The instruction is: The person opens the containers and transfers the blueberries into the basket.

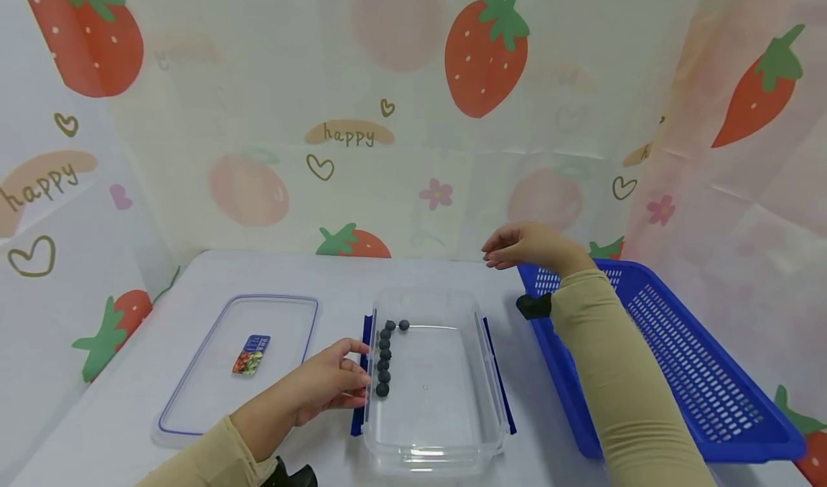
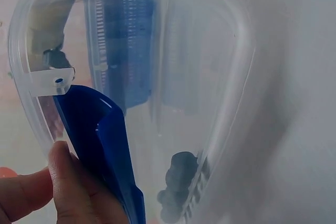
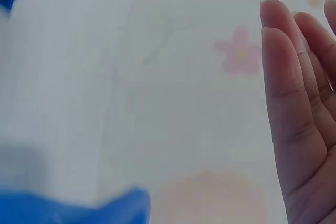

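Note:
A clear plastic storage box (image 1: 426, 386) stands lidless on the table, its blue side latches (image 1: 496, 365) folded down. Inside it, several small dark balls (image 1: 384, 365) line the left wall, with one (image 1: 403, 325) just right of the row's far end. My left hand (image 1: 332, 379) grips the box's left side; in the left wrist view its fingers (image 2: 71, 182) are at the rim beside the blue latch (image 2: 100, 135). My right hand (image 1: 533, 246) is raised over the far left corner of a blue basket, with relaxed fingers (image 3: 289, 82) and nothing seen in them.
The blue perforated basket (image 1: 575, 408) stands right of the box, partly hidden by my right forearm. On the left lies a clear lid (image 1: 213, 372) with a blue seal and a printed label (image 1: 250, 355). A strawberry-print sheet (image 1: 413, 149) hangs behind the table and along its sides.

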`<state>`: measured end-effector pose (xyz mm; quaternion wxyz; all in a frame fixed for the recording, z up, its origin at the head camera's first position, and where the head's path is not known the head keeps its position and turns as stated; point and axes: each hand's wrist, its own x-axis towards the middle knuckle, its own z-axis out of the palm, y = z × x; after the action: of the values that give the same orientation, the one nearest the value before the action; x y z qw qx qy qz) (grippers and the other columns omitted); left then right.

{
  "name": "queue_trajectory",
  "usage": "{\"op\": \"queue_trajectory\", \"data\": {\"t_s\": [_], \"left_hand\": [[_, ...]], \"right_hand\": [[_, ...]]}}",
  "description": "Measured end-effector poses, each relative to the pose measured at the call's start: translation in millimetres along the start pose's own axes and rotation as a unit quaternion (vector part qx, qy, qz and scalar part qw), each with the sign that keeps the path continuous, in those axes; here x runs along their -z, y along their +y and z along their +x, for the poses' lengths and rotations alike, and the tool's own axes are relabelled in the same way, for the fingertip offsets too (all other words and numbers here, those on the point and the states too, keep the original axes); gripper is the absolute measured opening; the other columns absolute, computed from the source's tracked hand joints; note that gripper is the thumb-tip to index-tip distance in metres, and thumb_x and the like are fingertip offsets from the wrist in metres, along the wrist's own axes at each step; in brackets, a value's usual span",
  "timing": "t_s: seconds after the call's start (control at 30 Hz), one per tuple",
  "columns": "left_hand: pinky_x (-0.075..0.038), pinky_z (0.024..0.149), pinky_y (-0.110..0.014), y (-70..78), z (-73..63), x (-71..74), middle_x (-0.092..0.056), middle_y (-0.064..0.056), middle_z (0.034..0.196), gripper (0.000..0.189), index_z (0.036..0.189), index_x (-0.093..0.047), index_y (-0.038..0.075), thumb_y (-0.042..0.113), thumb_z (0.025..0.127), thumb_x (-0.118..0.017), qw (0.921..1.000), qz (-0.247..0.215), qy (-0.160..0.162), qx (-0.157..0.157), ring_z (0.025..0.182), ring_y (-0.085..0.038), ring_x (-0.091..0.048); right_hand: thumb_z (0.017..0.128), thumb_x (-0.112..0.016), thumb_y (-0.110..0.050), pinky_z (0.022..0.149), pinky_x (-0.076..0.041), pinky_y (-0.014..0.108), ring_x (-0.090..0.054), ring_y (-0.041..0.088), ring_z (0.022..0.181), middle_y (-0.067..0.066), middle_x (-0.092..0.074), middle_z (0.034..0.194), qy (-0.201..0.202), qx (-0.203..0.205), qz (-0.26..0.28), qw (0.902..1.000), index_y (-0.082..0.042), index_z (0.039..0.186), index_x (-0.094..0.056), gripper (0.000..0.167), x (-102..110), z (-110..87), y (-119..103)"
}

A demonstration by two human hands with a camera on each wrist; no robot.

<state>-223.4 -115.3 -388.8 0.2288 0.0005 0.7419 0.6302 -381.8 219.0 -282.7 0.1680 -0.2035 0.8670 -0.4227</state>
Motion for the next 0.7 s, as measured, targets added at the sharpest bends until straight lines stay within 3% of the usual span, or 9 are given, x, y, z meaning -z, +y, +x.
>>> {"op": "queue_trajectory", "data": {"t_s": [0.13,0.3,0.57,0.7], "left_hand": [[-0.056,0.069,-0.031,-0.7,0.6,0.8,-0.057,-0.013,0.093,0.051,0.132,-0.035,0.008,0.005,0.087,-0.058,1.0000,0.000,-0.002,-0.003,0.074,-0.021,-0.060],[-0.056,0.069,-0.031,0.5,0.0,0.8,-0.057,-0.013,0.092,0.050,0.132,-0.035,0.008,0.005,0.087,-0.058,1.0000,0.002,0.001,-0.005,0.074,-0.020,-0.061],[-0.056,0.068,-0.030,2.6,-2.2,-0.3,-0.057,-0.013,0.092,0.049,0.131,-0.036,0.008,0.005,0.088,-0.058,1.0000,0.000,0.002,0.001,0.074,-0.020,-0.060],[-0.056,0.069,-0.031,2.8,-1.8,-0.4,-0.058,-0.013,0.092,0.049,0.131,-0.036,0.008,0.006,0.088,-0.058,1.0000,0.001,0.002,0.004,0.074,-0.020,-0.061]], "right_hand": [[0.084,-0.066,-0.018,0.086,-0.050,0.037,-0.063,0.021,0.093,0.013,-0.064,0.102,-0.013,0.013,-0.018,0.9997,-0.005,0.105,-0.062,0.025,-18,9.3,-13],[0.084,-0.065,-0.012,0.086,-0.051,0.035,-0.062,0.024,0.095,0.011,-0.065,0.102,-0.053,0.033,0.002,0.9981,-0.003,0.104,-0.063,0.022,-44,24.5,-24],[0.086,-0.063,-0.011,0.084,-0.052,0.033,-0.060,0.032,0.100,0.013,-0.064,0.102,-0.095,0.035,0.006,0.9949,-0.005,0.103,-0.064,0.018,-85,46.2,-28],[0.085,-0.064,-0.012,0.084,-0.052,0.032,-0.062,0.024,0.095,0.012,-0.065,0.103,-0.115,0.028,-0.009,0.9929,-0.008,0.102,-0.066,0.017,-105,54.6,-25]]}}
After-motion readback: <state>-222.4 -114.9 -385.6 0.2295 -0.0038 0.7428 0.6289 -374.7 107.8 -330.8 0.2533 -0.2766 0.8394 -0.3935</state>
